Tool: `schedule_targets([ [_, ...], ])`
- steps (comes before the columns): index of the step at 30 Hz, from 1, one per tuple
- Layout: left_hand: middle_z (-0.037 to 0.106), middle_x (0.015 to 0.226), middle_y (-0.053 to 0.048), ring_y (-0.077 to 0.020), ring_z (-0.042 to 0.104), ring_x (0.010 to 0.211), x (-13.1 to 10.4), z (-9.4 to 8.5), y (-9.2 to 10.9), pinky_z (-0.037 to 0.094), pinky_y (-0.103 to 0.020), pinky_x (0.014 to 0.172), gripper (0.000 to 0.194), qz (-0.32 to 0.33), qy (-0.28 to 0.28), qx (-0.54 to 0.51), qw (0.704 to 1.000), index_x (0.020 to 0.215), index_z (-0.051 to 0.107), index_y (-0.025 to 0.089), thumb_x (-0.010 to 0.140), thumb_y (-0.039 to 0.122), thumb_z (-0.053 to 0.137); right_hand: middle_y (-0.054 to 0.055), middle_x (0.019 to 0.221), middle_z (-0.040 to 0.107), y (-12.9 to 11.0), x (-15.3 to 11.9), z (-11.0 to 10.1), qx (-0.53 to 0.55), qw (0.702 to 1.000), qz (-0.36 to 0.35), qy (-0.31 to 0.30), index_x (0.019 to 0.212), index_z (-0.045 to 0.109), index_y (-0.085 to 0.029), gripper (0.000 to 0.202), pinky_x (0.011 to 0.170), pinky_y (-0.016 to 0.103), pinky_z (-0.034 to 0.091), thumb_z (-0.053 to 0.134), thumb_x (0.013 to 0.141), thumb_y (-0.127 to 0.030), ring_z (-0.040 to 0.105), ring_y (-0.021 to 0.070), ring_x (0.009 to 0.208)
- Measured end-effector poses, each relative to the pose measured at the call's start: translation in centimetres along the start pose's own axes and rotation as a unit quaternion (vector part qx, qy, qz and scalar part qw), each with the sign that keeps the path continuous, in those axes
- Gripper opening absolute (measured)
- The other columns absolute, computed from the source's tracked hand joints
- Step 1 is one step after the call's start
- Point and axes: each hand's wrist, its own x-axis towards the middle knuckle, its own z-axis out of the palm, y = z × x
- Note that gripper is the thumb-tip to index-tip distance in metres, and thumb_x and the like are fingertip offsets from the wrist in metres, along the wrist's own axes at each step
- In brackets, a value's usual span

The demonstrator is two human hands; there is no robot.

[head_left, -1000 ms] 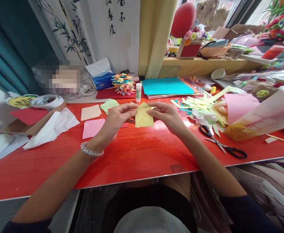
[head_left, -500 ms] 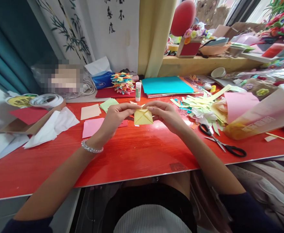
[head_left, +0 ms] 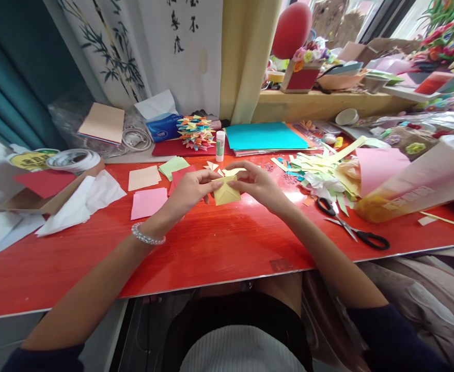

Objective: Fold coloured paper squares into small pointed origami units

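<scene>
A small yellow paper point(head_left: 227, 192) with crossing creases is held up above the red table. My left hand point(head_left: 193, 192) pinches its upper left edge, and my right hand point(head_left: 258, 187) pinches the upper right edge. Behind my hands lie small folded paper pieces point(head_left: 212, 166), partly hidden, and a glue stick point(head_left: 220, 146) stands upright. To the left are stacks of pink paper point(head_left: 148, 203), peach paper point(head_left: 143, 177), green paper point(head_left: 173, 166) and red paper point(head_left: 178, 178).
Scissors point(head_left: 353, 227) lie open at the right, near yellow paper strips point(head_left: 323, 168) and a large tilted plastic cup point(head_left: 416, 178). A colourful folded-paper ball point(head_left: 196, 133) and blue sheets point(head_left: 265, 136) are at the back. White tissues point(head_left: 83, 201) lie at the left.
Both hands have moved slightly down, and the yellow paper has tilted with them. More of the red paper and the folded pieces behind now shows. The view has shifted slightly.
</scene>
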Motion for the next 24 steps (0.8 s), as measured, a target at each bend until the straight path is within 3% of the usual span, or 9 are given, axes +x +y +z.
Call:
schedule_targets([
  [5,0.055,0.064,0.002,-0.0050,0.042,0.049,0.1,-0.1,-0.2,0.035,-0.018,0.044,0.018,0.003,0.013,0.005,1.000,0.083,0.067,0.016,0.076,0.032,0.067,0.003,0.079,0.062,0.0,0.1,0.2,0.012,0.999,0.029,0.018,0.088,0.063,-0.015,0.020,0.061,0.025,0.047,0.060,0.083,-0.033,0.057,0.0115,0.070],
  [9,0.054,0.063,0.001,-0.0067,0.046,0.050,0.1,0.1,-0.2,0.038,-0.019,0.043,0.019,-0.009,0.011,-0.015,1.000,0.083,0.066,0.015,0.076,0.032,0.067,0.003,0.076,0.063,0.1,0.1,0.2,0.012,0.998,0.047,0.032,0.081,0.065,-0.014,0.022,0.063,0.026,0.050,0.058,0.083,-0.036,0.058,0.0113,0.068],
  [24,0.051,0.053,0.002,-0.0052,0.041,0.044,0.2,0.1,-1.1,0.027,-0.019,0.039,0.014,0.006,0.061,0.017,0.998,0.075,0.067,0.016,0.078,0.030,0.065,0.004,0.078,0.066,0.6,0.0,0.3,0.025,0.999,0.048,0.008,0.080,0.063,-0.015,0.023,0.069,0.030,0.055,0.068,0.077,-0.037,0.063,0.0141,0.074],
])
